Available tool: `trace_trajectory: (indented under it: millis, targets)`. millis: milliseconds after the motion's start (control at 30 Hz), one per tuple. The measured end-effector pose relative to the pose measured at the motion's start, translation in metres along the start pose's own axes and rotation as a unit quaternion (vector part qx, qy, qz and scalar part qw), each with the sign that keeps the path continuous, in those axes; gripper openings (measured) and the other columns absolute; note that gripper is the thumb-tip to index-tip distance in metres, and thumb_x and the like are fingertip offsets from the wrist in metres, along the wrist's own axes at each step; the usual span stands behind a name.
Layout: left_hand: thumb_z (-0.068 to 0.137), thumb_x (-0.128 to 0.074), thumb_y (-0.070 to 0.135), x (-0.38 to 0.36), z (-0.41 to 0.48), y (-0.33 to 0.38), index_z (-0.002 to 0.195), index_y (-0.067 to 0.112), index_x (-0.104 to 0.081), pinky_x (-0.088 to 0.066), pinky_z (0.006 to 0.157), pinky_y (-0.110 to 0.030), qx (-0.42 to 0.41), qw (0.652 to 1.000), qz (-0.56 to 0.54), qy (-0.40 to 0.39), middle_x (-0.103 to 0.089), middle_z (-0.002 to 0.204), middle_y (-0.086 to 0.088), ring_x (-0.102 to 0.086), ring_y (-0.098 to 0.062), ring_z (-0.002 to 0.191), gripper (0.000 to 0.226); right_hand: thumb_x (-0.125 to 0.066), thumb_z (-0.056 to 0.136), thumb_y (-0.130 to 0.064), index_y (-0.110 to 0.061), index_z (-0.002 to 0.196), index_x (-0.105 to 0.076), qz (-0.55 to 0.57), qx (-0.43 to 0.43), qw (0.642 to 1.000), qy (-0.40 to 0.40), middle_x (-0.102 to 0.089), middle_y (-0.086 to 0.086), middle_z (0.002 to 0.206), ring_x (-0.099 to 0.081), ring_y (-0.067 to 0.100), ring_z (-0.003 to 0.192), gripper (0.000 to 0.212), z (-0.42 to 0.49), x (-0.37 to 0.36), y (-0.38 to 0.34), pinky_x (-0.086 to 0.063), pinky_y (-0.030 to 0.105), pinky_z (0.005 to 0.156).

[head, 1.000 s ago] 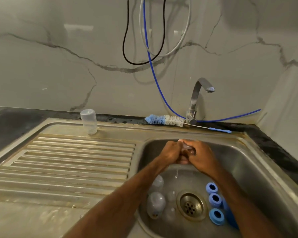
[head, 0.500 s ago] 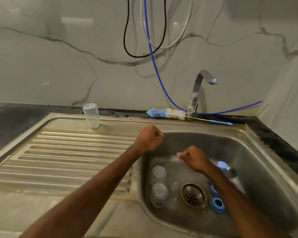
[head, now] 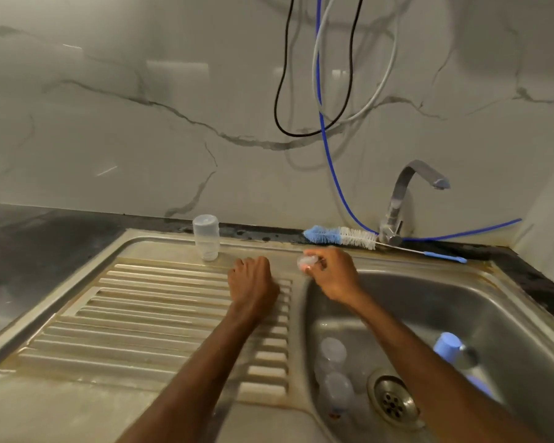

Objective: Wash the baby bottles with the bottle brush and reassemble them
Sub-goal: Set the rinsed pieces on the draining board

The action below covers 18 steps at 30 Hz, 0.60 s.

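My right hand (head: 333, 274) pinches a small clear bottle part (head: 307, 261) over the sink's back left rim. My left hand (head: 251, 282) rests on the drainboard (head: 141, 314) with its fingers curled under; nothing shows in it. A clear baby bottle (head: 206, 237) stands upside down at the back of the drainboard. The blue and white bottle brush (head: 339, 235) lies along the back ledge. Two clear bottle pieces (head: 332, 372) lie in the sink basin (head: 429, 302) by the drain. A bottle with a blue collar (head: 449, 345) lies at the right of the basin, partly behind my right forearm.
The tap (head: 406, 193) stands behind the basin with its spout to the right. Black, grey and blue cables (head: 320, 91) hang down the marble wall above it. The drain (head: 394, 399) is uncovered. A dark worktop (head: 29, 244) lies to the left.
Both hands have left the basin and moved up and left. The right hand carried the small clear part to the rim. The left hand moved onto the drainboard.
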<state>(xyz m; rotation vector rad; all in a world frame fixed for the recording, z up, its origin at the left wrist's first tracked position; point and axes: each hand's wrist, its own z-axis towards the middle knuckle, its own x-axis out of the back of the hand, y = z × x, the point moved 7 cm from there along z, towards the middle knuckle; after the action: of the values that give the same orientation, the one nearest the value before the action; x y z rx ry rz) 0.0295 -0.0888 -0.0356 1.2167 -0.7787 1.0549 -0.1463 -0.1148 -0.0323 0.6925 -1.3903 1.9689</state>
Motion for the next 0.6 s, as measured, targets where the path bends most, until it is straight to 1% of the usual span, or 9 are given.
trace_trajectory:
  millis: [67, 167, 233, 300, 400, 500, 567, 600]
  targets:
    - [0.095, -0.056, 0.02, 0.003, 0.001, -0.007, 0.095, 0.018, -0.054, -0.045, 0.09, -0.04, 0.008, 1.0, 0.01, 0.012, -0.061, 0.11, -0.008, -0.053, -0.029, 0.109, 0.003, -0.084, 0.081, -0.023, -0.017, 0.117, -0.072, 0.005, -0.028, 0.999, -0.019, -0.068, -0.002, 0.108, -0.065, 0.016, 0.098, 0.038, 0.015, -0.016, -0.015, -0.055, 0.032, 0.086]
    - [0.098, -0.055, 0.024, 0.002, 0.002, -0.019, 0.106, 0.015, -0.06, -0.043, 0.089, -0.039, 0.033, 0.998, 0.035, 0.028, -0.061, 0.116, -0.011, -0.05, -0.03, 0.114, 0.013, -0.084, 0.076, -0.023, -0.019, 0.093, -0.074, -0.017, -0.044, 0.998, -0.033, -0.071, -0.002, 0.093, -0.067, 0.015, 0.086, 0.02, 0.029, -0.043, -0.029, -0.059, 0.036, 0.078]
    - [0.099, -0.056, 0.026, 0.003, 0.004, -0.029, 0.108, 0.014, -0.061, -0.043, 0.089, -0.039, 0.053, 0.997, 0.049, 0.041, -0.061, 0.116, -0.012, -0.05, -0.03, 0.113, 0.015, -0.081, 0.076, -0.024, -0.018, 0.082, -0.072, -0.036, -0.033, 0.998, -0.043, -0.071, -0.003, 0.085, -0.067, 0.014, 0.079, 0.012, 0.036, -0.061, -0.036, -0.06, 0.037, 0.072]
    - [0.099, -0.058, 0.027, 0.003, 0.007, -0.04, 0.107, 0.014, -0.062, -0.044, 0.091, -0.039, 0.07, 0.994, 0.057, 0.053, -0.061, 0.117, -0.013, -0.049, -0.03, 0.114, 0.016, -0.078, 0.078, -0.02, -0.014, 0.075, -0.071, -0.048, -0.009, 0.997, -0.052, -0.07, 0.0, 0.078, -0.067, 0.018, 0.073, 0.009, 0.041, -0.075, -0.046, -0.056, 0.035, 0.065]
    - [0.098, -0.057, 0.027, 0.002, 0.01, -0.051, 0.108, 0.015, -0.062, -0.043, 0.093, -0.039, 0.082, 0.993, 0.05, 0.065, -0.062, 0.118, -0.012, -0.048, -0.03, 0.116, 0.017, -0.072, 0.077, -0.014, -0.011, 0.068, -0.069, -0.043, 0.013, 0.997, -0.055, -0.07, 0.003, 0.07, -0.068, 0.02, 0.069, 0.01, 0.053, -0.091, -0.062, -0.053, 0.034, 0.061]
    - [0.098, -0.057, 0.03, 0.003, 0.012, -0.052, 0.108, 0.016, -0.062, -0.042, 0.094, -0.039, 0.083, 0.993, 0.045, 0.07, -0.061, 0.118, -0.011, -0.047, -0.029, 0.117, 0.018, -0.064, 0.079, -0.01, -0.007, 0.065, -0.066, -0.033, 0.01, 0.998, -0.055, -0.067, 0.006, 0.066, -0.066, 0.023, 0.066, 0.014, 0.067, -0.105, -0.071, -0.052, 0.035, 0.059]
    - [0.098, -0.057, 0.031, 0.003, 0.012, -0.053, 0.106, 0.016, -0.061, -0.042, 0.095, -0.039, 0.087, 0.993, 0.035, 0.073, -0.061, 0.118, -0.01, -0.047, -0.029, 0.117, 0.017, -0.064, 0.08, -0.01, -0.005, 0.066, -0.066, -0.024, 0.009, 0.999, -0.047, -0.067, 0.008, 0.068, -0.066, 0.025, 0.068, 0.015, 0.075, -0.113, -0.072, -0.052, 0.037, 0.059]
    - [0.097, -0.057, 0.031, 0.003, 0.012, -0.053, 0.105, 0.016, -0.061, -0.042, 0.096, -0.039, 0.089, 0.993, 0.03, 0.074, -0.061, 0.117, -0.01, -0.047, -0.029, 0.117, 0.017, -0.066, 0.08, -0.011, -0.006, 0.069, -0.068, -0.022, 0.012, 0.999, -0.044, -0.068, 0.008, 0.071, -0.067, 0.025, 0.07, 0.012, 0.077, -0.117, -0.073, -0.053, 0.037, 0.062]
